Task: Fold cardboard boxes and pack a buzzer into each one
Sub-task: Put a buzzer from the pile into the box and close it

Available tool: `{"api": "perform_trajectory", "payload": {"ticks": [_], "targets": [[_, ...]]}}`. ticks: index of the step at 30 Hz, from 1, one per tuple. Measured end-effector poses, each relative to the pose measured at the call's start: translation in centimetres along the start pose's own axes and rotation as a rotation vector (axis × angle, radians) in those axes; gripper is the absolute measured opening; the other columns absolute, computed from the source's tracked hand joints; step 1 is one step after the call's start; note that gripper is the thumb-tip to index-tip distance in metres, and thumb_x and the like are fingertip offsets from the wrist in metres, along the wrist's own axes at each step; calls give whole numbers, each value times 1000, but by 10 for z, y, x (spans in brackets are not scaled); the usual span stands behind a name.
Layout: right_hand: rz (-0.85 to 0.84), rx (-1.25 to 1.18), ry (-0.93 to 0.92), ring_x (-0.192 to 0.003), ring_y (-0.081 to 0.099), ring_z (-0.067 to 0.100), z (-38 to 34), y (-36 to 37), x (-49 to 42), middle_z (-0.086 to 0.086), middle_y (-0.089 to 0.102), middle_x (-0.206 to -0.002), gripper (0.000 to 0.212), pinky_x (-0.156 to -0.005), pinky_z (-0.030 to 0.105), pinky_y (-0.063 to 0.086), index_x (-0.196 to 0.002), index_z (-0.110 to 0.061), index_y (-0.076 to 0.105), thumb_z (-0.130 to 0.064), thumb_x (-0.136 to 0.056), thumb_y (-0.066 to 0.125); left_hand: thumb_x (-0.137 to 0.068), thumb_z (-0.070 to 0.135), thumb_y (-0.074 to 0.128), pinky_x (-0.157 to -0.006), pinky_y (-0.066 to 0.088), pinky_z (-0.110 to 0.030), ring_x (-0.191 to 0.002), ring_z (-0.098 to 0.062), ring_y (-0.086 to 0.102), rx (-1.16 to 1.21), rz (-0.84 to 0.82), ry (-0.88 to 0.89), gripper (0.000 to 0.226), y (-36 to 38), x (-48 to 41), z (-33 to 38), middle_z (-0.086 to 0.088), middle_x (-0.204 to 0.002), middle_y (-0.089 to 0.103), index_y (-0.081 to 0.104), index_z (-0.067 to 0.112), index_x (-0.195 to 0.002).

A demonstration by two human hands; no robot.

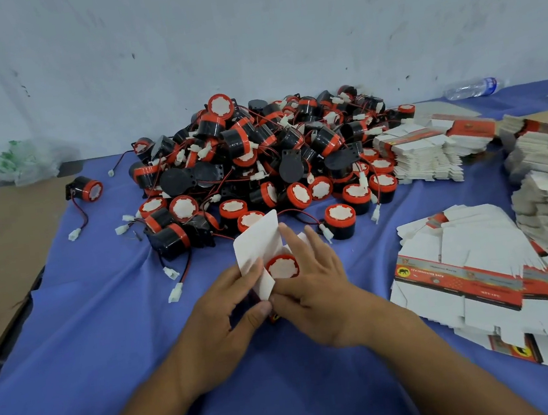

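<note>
The left hand [223, 313] pinches a white box [259, 242] by its flap. The right hand [313, 282] grips its side. A red buzzer [283, 268] sits inside.

Left grip [223, 311] and right grip [313, 285] are holding a cardboard box [257, 244] with a buzzer [283, 268] sitting in its open end, before the buzzer pile [259, 154] on the worktop [108, 331].
</note>
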State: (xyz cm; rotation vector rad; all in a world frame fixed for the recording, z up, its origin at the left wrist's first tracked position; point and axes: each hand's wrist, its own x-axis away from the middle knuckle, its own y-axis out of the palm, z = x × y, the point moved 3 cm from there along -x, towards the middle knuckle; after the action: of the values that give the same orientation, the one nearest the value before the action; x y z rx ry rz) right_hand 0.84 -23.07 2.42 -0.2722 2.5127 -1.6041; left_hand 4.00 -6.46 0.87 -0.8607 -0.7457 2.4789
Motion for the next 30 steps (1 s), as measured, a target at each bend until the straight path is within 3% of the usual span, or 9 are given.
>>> {"api": "perform_trajectory", "payload": {"ticks": [5,9,14,17,20,23,25,28,30], "targets": [[-79,-301,-87,-149,5,15,5,-7,4,-24,8,-160,25,-118,44,19,-84,-35,66,-31,-101,48,-89,52,56,-94,43,-13,-113,-1,55,-8,-7,-36,54,1,0,-1,14,-125,56,51,29,-137],[114,-630,-68,-124,50,3,21,-17,0,-38,51,-122,10,-96,24,41,-92,-17,70,-25,-96,64,-82,53,52,-88,47,-17,-103,-1,58,-34,7,-107,58,4,-5,3,11,-116,59,61,25,-132],[464,-911,382,-98,59,4,43,-16,-8,-9,60,-116,24,-71,22,49,-117,-22,55,-26,-96,65,-85,23,47,-78,42,-11,-102,-3,55,30,27,-164,47,6,-5,2,14,-115,55,65,22,-128],[367,-1087,312,-75,61,19,39,-11,-8,3,73,-87,25,-64,24,51,-98,-13,74,-29,-102,56,-86,21,45,-88,48,-23,-115,-3,54,110,34,-199,44,5,-5,1,16,-128,53,67,21,-125],[295,-1226,223,-80,64,28,35,-16,-4,14,74,-93,47,-76,30,57,-102,-8,76,-47,-96,52,-95,28,46,-91,48,-23,-116,-3,55,152,30,-198,34,3,-8,2,14,-127,55,69,21,-121],[261,-1010,162,-73,63,9,34,-11,-4,13,69,-95,22,-67,18,52,-107,-10,70,-26,-92,70,-100,14,52,-90,46,-16,-111,-4,57,81,18,-148,27,3,-8,2,15,-119,58,65,21,-123],[247,-954,222,-70,62,2,31,-4,-5,1,64,-109,37,-63,17,52,-118,-24,56,-13,-89,74,-97,7,56,-83,50,-18,-106,-9,61,194,25,-209,32,4,-7,1,20,-112,63,52,30,-120],[221,-918,137,-70,57,11,27,-4,-8,-1,62,-113,60,-61,31,54,-132,-39,45,-7,-89,72,-94,1,58,-88,52,-23,-114,-11,61,360,68,-194,49,3,-7,3,19,-123,63,31,32,-122],[217,-832,33,-74,56,18,26,-7,-9,9,65,-101,38,-66,44,49,-116,-28,64,-1,-90,67,-93,4,57,-90,51,-22,-115,-6,60,283,86,-112,47,0,-8,6,20,-121,64,42,32,-127]]}}
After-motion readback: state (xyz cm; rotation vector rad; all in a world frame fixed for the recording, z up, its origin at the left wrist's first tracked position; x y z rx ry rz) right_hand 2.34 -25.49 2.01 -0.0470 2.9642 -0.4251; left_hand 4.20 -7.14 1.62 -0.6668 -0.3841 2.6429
